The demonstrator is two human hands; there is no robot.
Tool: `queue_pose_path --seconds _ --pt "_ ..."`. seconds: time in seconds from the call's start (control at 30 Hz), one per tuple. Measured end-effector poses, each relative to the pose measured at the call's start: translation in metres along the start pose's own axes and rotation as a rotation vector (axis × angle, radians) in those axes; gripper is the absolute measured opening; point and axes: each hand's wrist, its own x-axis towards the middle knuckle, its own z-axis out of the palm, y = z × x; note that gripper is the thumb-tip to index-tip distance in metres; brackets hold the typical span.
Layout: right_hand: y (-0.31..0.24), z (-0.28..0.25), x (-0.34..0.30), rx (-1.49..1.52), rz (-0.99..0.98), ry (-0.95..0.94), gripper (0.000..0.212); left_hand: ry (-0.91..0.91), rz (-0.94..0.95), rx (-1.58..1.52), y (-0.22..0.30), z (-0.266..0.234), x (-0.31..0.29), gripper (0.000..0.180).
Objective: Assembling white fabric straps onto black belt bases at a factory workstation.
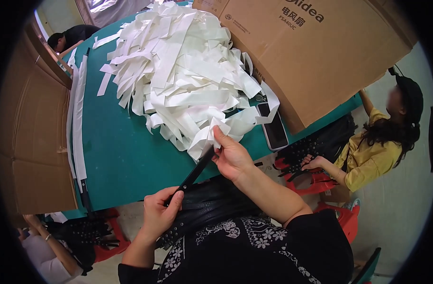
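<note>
My left hand is closed round a narrow black belt strap, which slants up to the right in front of me. At the strap's upper end, my right hand pinches a white strip between thumb and fingers. Whether those fingers also grip the strap's tip cannot be made out. Just beyond this hand lies a large heap of loose white strips on the green table. Across my lap rest several black straps with metal eyelets.
A phone lies beside the heap. Cardboard boxes stand right and left. Long white-covered straps with black ends lie along the left side. Co-workers sit right, lower left and far left, near red stools.
</note>
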Motion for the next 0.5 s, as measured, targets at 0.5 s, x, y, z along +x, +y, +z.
queue_pose_path --seconds 0.5 --pt "0.009 0.004 -0.022 -0.272 -0.162 -0.090 0.021 -0.046 -0.154 -0.147 -0.005 -0.007 0.000 0.013"
